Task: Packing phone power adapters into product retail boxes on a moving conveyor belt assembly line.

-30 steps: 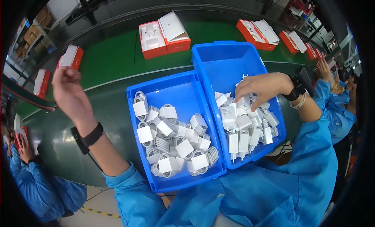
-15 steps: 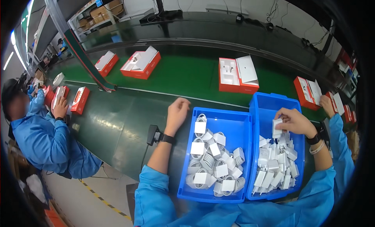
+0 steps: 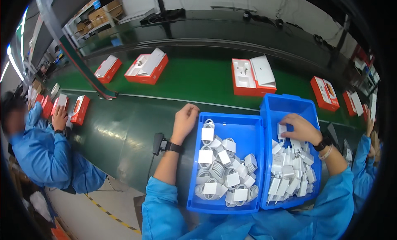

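Two bins: we see blue bins side by side at the table edge, left bin (image 3: 248, 128) full of coiled white cables, right bin (image 3: 289, 105) full of white plugs (image 3: 289, 174).
Right hand: our right hand (image 3: 301, 128) is down in the right bin, fingers pinched on one plug (image 3: 282, 130) at the top of the pile.
Left hand: our left hand (image 3: 185, 120) rests loosely curled on the belt (image 3: 124, 124) beside the left bin, holding nothing.
Handling: we judge plugs light, hard, smooth; pinch the flat sides.
Cables: cables (image 3: 225, 174) look springy; take them by the band.
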The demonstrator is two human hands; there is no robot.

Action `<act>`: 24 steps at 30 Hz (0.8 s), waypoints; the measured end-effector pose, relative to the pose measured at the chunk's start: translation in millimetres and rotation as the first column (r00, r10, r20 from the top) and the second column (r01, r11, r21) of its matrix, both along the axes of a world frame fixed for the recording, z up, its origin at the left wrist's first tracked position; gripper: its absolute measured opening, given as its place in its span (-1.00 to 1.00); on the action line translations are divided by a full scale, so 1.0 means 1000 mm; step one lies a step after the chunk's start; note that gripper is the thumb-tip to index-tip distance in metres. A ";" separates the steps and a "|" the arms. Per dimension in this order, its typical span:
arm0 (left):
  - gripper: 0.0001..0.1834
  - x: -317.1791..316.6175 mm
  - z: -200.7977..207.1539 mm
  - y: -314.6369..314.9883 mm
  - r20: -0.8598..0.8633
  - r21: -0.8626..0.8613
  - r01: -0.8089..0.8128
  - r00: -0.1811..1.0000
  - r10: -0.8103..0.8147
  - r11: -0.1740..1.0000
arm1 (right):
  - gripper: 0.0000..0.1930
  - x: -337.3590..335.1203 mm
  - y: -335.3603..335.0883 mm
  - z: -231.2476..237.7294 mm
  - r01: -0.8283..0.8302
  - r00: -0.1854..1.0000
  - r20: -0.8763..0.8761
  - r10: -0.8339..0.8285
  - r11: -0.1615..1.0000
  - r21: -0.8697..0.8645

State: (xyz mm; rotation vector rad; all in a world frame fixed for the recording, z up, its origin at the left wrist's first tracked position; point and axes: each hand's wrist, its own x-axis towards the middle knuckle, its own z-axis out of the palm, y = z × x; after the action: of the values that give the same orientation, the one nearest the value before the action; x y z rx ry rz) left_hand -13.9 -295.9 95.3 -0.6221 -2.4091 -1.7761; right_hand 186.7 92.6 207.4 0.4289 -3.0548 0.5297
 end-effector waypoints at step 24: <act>-0.83 0.005 0.004 -0.001 0.062 0.042 -0.023 0.998 0.020 0.999 | -0.41 -0.265 0.028 0.028 -0.097 0.935 -0.294 0.199 0.941 0.325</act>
State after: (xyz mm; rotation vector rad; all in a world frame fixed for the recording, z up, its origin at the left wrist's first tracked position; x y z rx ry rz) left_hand -8.8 -296.6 98.9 -0.5426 -2.4007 -1.8592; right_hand -78.8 120.7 235.2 0.6854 -2.7955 -0.0249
